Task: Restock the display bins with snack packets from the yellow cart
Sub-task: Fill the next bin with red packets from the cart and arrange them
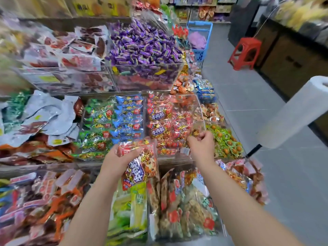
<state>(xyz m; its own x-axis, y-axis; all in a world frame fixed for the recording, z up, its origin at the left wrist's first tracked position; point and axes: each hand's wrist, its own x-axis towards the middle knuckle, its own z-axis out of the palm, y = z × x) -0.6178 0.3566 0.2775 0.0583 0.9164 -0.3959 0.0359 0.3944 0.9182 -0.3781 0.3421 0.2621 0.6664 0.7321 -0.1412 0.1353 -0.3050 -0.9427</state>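
Observation:
My left hand point(118, 158) grips a red snack packet point(142, 166) with blue lettering, held low over the front edge of the middle shelf. Just beyond it stands a clear display bin point(197, 110) filled with matching red packets point(160, 119). My right hand point(201, 144) is at the bin's near right corner with curled fingers; whether it pinches the clear wall or a small packet I cannot tell. No yellow cart is in view.
Green and blue packets point(113, 125) fill the bin to the left. A bin of purple candies point(143, 45) sits above. More bagged snacks point(186, 206) lie below my arms. A red stool point(245, 52), a blue basket point(200, 38) and a white plastic roll point(298, 112) are in the aisle on the right.

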